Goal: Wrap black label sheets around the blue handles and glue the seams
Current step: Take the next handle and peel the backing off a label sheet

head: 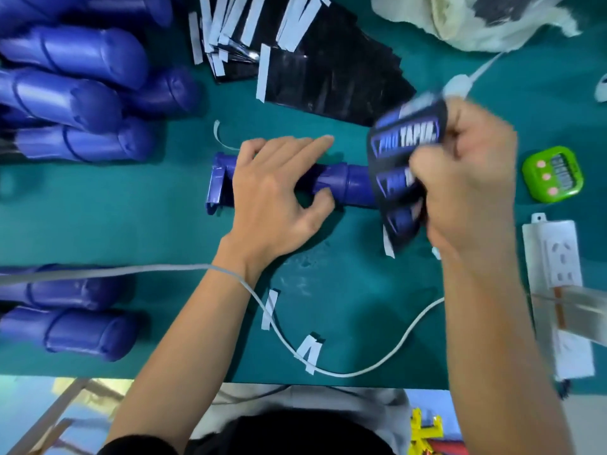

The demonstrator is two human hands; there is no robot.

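At mid-table on the green mat (157, 224) lies a blue handle (356, 185), its length running left to right. The left hand (276, 195) clasps it, thumb curled underneath. The right hand (469, 178) is blurred, fisted on a printed black label sheet (404, 142) at the handle's right end. Beyond lie spare black sheets (335, 80).

The black label sheet (405, 149) pinched in the right hand (466, 178) bears white letters in blue-edged panels. The top panel reads "TAPER" after a blurred word, perhaps "PRO". The lower panels and the green timer (552, 174) display are illegible.
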